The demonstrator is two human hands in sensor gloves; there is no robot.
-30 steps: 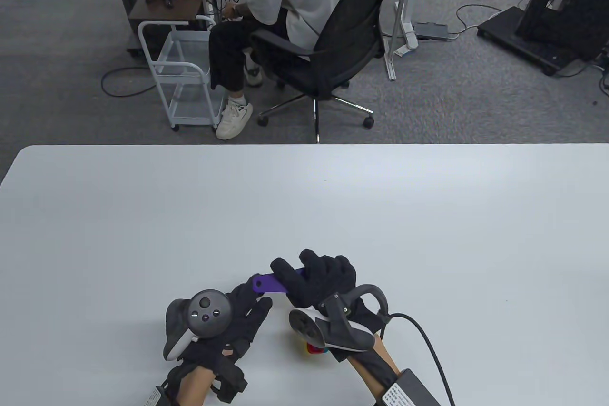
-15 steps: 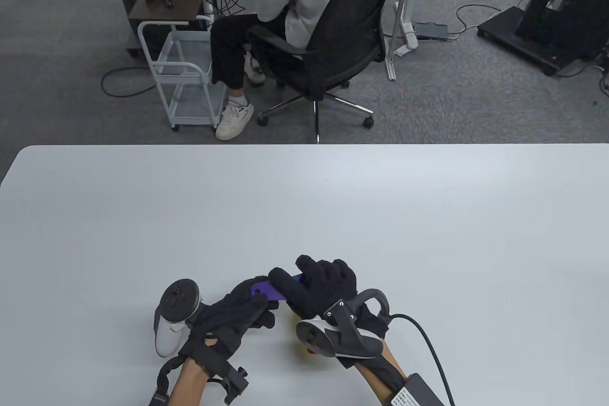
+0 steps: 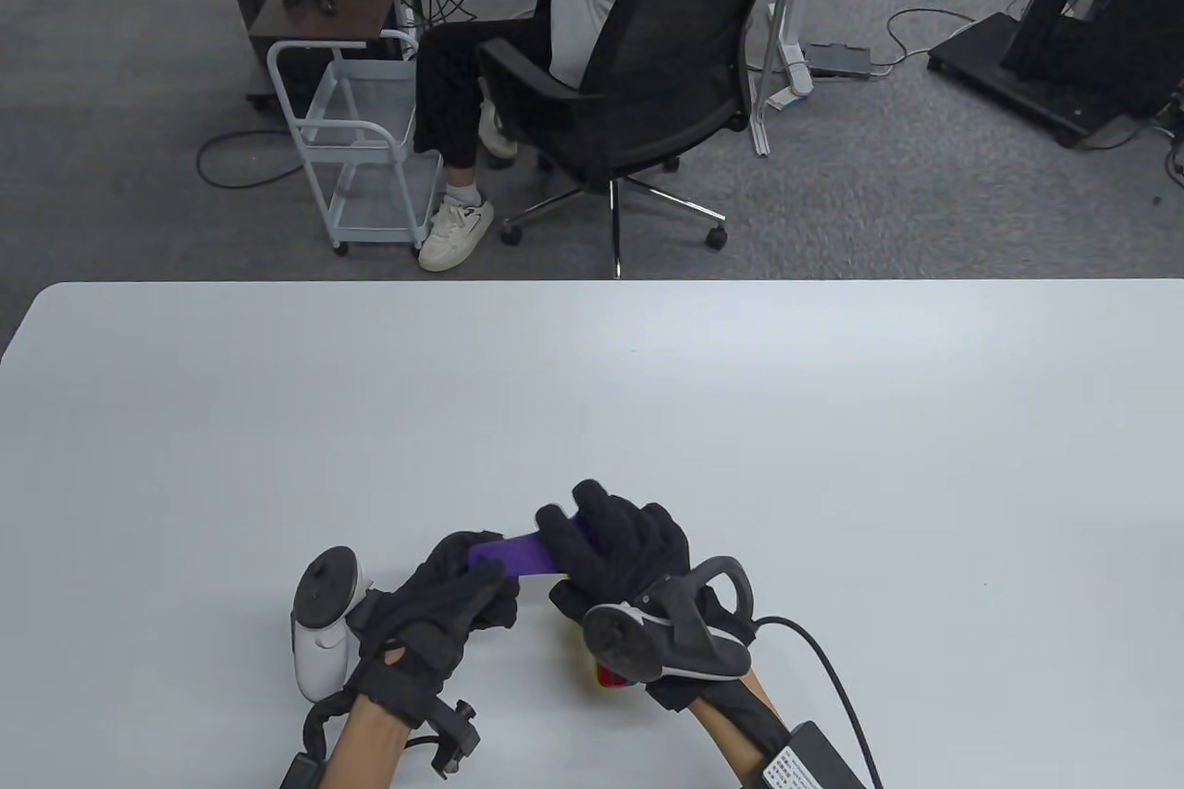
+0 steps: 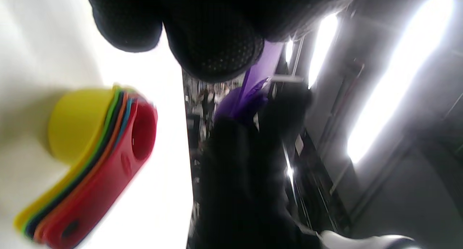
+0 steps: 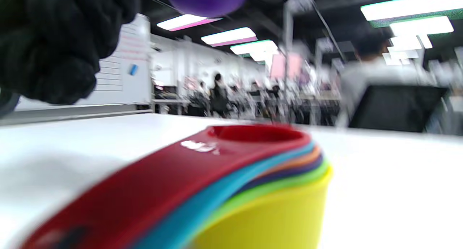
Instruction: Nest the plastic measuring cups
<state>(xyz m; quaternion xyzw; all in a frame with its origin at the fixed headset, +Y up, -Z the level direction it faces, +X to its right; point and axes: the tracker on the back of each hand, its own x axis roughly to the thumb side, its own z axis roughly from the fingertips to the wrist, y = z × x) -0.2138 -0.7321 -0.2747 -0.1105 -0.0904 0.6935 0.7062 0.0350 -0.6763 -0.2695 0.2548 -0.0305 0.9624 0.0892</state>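
A purple measuring cup (image 3: 518,553) is held in the air between both hands near the table's front edge. My left hand (image 3: 462,581) grips the end of its flat handle. My right hand (image 3: 592,539) holds the cup end, which its fingers hide in the table view; the purple bowl shows at the top of the right wrist view (image 5: 206,1) and in the left wrist view (image 4: 249,89). A nested stack of cups (image 4: 101,158), yellow outermost and red on top, stands on the table under my right wrist. It also shows in the right wrist view (image 5: 231,184) and barely in the table view (image 3: 606,676).
The white table (image 3: 592,400) stretches far beyond the hands. A cable (image 3: 832,669) runs from my right wrist to the front edge. Behind the table a person sits in a black office chair (image 3: 647,95) beside a white cart (image 3: 356,151).
My left hand rolled over and closed its fingers on the purple handle's end. My right hand shifted slightly with the cup. The person in the chair turned away.
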